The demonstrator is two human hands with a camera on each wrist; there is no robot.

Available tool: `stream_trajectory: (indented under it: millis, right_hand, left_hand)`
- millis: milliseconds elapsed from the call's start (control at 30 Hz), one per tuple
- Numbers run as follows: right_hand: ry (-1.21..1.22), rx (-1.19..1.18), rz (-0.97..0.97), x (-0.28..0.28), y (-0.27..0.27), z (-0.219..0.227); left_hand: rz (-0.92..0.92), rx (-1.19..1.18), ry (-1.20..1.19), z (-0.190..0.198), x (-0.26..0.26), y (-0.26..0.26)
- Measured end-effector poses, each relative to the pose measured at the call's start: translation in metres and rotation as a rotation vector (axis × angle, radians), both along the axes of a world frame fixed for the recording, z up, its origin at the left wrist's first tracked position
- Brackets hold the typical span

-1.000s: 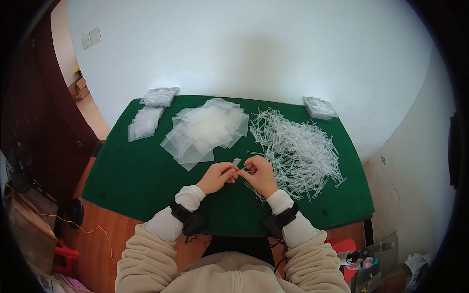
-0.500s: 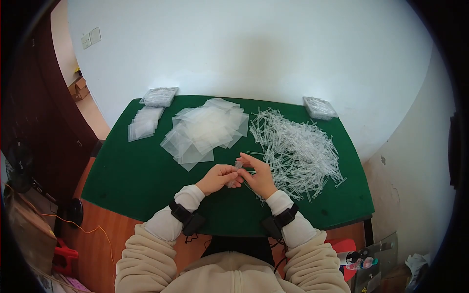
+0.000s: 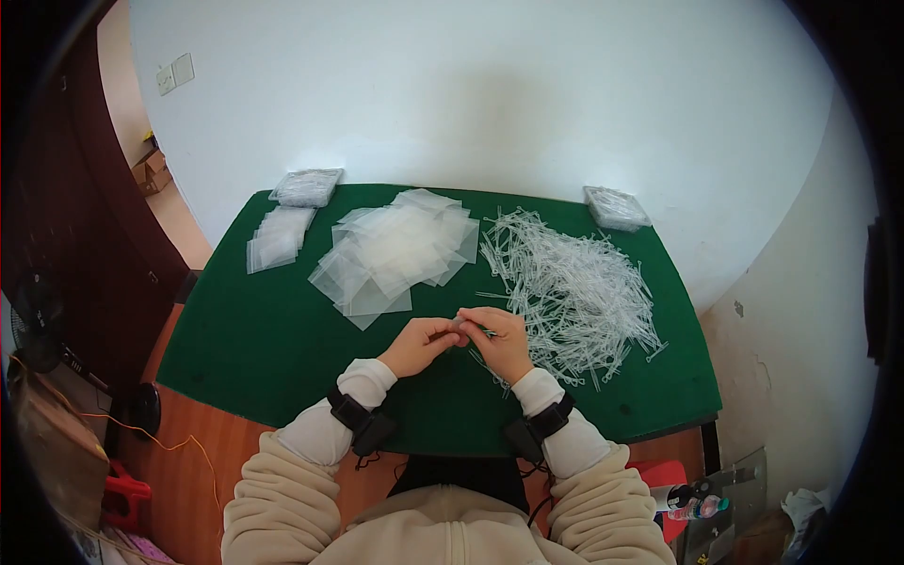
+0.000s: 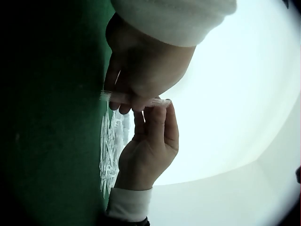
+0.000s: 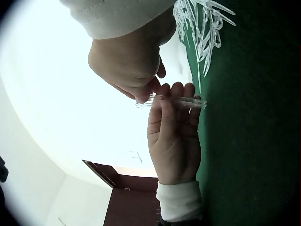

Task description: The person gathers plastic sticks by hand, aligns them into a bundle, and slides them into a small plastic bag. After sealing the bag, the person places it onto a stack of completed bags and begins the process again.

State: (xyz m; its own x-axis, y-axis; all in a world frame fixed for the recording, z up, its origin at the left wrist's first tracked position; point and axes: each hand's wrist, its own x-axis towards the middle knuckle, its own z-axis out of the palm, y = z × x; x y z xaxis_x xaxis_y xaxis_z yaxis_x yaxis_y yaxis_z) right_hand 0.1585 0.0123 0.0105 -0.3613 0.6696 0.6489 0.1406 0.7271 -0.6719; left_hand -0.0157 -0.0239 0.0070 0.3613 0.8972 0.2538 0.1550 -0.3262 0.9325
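A small bundle of slim clear plastic sticks [image 5: 197, 102] lies across my left hand [image 3: 414, 346], which grips it between thumb and fingers. One end of the bundle sticks out past the left fingers in both wrist views. At the other end, my right hand [image 3: 502, 348] pinches the stick tips with thumb and fingertips. Both hands meet above the front middle of the table. To the right spreads a big loose pile of the same clear sticks [image 3: 574, 292], some with looped ends. In the head view the fingers hide most of the bundle.
Flat clear bags [image 3: 400, 250] lie heaped behind the hands. A smaller fanned stack of bags [image 3: 280, 237] is at the left. Filled clear packs stand at the back left [image 3: 307, 186] and back right [image 3: 617, 208]. Green cloth [image 3: 273, 348] covers the table against a white wall.
The bundle between the hands has turned, showing upright half a second ago and now mostly covered by fingers. My right forefinger, raised earlier, has come down onto its end. Piles and packs are unchanged.
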Motion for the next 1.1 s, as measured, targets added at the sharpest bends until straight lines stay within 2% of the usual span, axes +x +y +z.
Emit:
stream_trajectory:
  millis: [33, 133, 700, 933, 1100]
  right_hand:
    - [0.000, -0.001, 0.000, 0.000, -0.001, -0.002]
    - [-0.012, -0.188, 0.011, -0.001, -0.002, -0.005]
    - [-0.011, -0.144, -0.066, -0.004, -0.001, -0.009]
    - [0.088, -0.322, -0.039, -0.005, 0.000, -0.012]
    - [0.103, -0.343, -0.049, -0.005, 0.001, -0.014]
  left_hand:
    - [0.044, 0.059, 0.081, 0.000, 0.000, -0.001]
    - [0.043, 0.044, 0.084, -0.003, -0.002, 0.001]
    - [0.099, 0.103, 0.142, -0.002, -0.001, 0.001]
    - [0.064, 0.042, 0.155, 0.001, -0.004, 0.003]
    - [0.057, 0.012, 0.123, -0.005, -0.004, 0.005]
